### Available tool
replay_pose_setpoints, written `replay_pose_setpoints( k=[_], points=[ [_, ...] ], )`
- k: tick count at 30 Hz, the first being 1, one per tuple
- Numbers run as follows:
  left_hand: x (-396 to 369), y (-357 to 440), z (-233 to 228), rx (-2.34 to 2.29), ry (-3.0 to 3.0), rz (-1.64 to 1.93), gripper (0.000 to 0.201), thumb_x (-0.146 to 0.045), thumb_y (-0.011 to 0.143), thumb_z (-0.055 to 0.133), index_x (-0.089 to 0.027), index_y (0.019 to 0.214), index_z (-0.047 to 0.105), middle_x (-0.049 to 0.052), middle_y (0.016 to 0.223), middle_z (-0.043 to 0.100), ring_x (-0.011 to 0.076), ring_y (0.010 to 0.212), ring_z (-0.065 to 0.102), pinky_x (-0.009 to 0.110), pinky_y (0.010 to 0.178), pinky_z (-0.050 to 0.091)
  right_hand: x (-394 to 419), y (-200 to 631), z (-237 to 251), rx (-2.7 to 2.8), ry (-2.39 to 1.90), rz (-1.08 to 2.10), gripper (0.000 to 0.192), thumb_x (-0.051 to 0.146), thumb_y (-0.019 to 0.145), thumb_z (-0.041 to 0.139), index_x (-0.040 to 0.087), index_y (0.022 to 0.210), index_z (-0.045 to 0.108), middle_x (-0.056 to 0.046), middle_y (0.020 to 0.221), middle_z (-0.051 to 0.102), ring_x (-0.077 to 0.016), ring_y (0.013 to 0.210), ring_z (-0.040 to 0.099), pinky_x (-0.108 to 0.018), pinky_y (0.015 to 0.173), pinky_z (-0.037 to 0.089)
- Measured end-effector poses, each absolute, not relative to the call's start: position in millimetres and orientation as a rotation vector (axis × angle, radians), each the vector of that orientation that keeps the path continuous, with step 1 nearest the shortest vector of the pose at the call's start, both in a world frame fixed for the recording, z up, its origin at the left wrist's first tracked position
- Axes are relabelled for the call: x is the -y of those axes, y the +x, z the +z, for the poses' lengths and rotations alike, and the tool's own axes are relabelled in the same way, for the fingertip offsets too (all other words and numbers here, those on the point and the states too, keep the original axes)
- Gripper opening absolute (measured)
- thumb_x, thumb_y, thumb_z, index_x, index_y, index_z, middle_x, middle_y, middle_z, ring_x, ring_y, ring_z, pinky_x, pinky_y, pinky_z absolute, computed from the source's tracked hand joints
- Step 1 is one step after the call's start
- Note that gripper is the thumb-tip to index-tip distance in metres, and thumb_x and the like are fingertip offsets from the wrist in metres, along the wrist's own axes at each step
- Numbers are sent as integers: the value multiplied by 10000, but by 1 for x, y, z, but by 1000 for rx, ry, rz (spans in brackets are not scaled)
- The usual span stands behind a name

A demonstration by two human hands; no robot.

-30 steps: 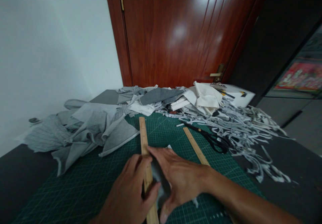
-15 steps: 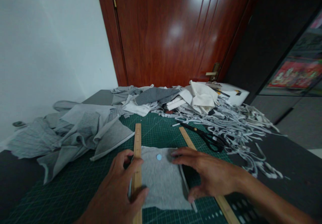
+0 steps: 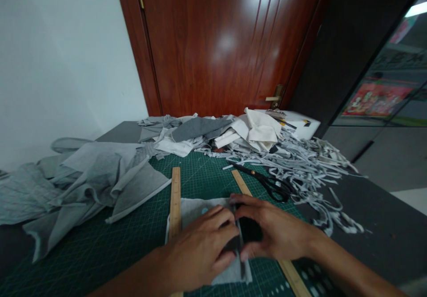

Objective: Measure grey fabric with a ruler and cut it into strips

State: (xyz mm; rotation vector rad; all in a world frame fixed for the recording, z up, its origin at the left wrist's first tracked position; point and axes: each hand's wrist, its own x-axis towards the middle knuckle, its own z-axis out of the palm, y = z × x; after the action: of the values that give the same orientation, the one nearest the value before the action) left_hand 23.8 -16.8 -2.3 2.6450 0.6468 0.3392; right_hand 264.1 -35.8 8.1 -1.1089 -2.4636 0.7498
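A small piece of light grey knit fabric (image 3: pixel 191 205) lies flat with a pale blue dot (image 3: pixel 204 210) near its far edge. My left hand (image 3: pixel 200 248) reaches across it, fingers and thumb curled at its right side and hiding much of it. My right hand (image 3: pixel 263 228) bends around the same right edge, fingertips at the far part and thumb nearer me. A narrow raised edge runs between the two hands; whether it is a fold or a loose strip I cannot tell. A wooden ruler (image 3: pixel 175 199) overlaps the fabric's left side.
A second wooden ruler (image 3: pixel 242 182) slants beneath my right hand on the green cutting mat (image 3: pixel 200 172). Black scissors (image 3: pixel 267 181) lie beyond it. Cut strips (image 3: pixel 300 168) heap up at right, grey fabric (image 3: pixel 106 181) at left, scraps (image 3: pixel 200 130) and a white box (image 3: pixel 300 123) behind.
My left hand has left the left ruler and moved right across the fabric to its right edge. My right hand stays at that edge. The view has shifted slightly.
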Motion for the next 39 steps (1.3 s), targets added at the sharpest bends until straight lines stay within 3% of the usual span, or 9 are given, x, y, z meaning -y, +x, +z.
replay_pose_setpoints(
  k=[5,9,12,17,20,25,31,35,39],
  points=[
    [9,27,-11,-642,2616,400,385,-315,860,840,-272,1204,673,48,1279,630,294,1210,607,438,1003,534,33,268,1,2414,-1188,604,705,621,770,895,149,1264,723,-200,1428,630,-404,1448,510,-529,1211,435],
    [5,32,-8,-657,2645,373,547,-493,752,931,-266,1189,693,62,1302,637,333,1236,587,486,1034,520,38,265,5,2410,-1251,470,470,502,803,894,172,1098,735,-156,1297,665,-385,1347,556,-561,1220,397],
    [6,34,-6,-694,2668,364,614,-555,753,911,-254,1243,693,86,1377,639,371,1313,551,543,1096,485,43,265,7,2389,-1406,402,319,388,876,833,176,1085,719,-166,1348,643,-386,1344,554,-568,1185,431],
    [5,34,-9,-773,2696,361,811,-527,805,865,-266,1508,556,105,1580,552,407,1461,458,636,1198,376,46,273,1,2230,-1895,300,203,222,954,678,134,1136,667,-190,1168,688,-348,1018,714,-505,901,580],
    [3,34,-12,-823,2690,312,846,-549,820,839,-287,1554,510,105,1653,484,420,1520,396,683,1216,324,44,277,-1,2169,-1987,347,174,186,944,663,134,1111,664,-172,1076,732,-318,908,736,-440,807,553],
    [2,34,-12,-834,2687,242,947,-585,821,822,-274,1621,421,128,1732,351,427,1581,307,728,1242,238,38,282,-4,2068,-1975,555,127,206,915,697,167,1031,663,-50,758,723,-246,676,682,-335,600,427],
    [4,35,-11,-858,2670,174,1002,-640,828,793,-246,1650,377,139,1757,268,438,1603,252,758,1247,198,40,276,-6,2074,-1998,453,35,155,912,639,182,905,660,-87,882,758,-254,771,730,-340,666,491],
    [4,34,-10,-875,2677,123,986,-661,861,752,-250,1662,351,109,1770,223,413,1616,229,732,1270,168,42,265,-2,2179,-2140,210,243,99,919,574,99,1150,649,-189,1074,768,-360,926,785,-428,770,566],
    [5,33,-11,-906,2683,105,989,-694,863,729,-279,1669,334,81,1777,187,401,1626,197,735,1271,151,45,256,1,2367,-2073,60,371,47,907,513,76,1258,629,-192,1056,777,-381,891,804,-449,726,614]
  ],
)
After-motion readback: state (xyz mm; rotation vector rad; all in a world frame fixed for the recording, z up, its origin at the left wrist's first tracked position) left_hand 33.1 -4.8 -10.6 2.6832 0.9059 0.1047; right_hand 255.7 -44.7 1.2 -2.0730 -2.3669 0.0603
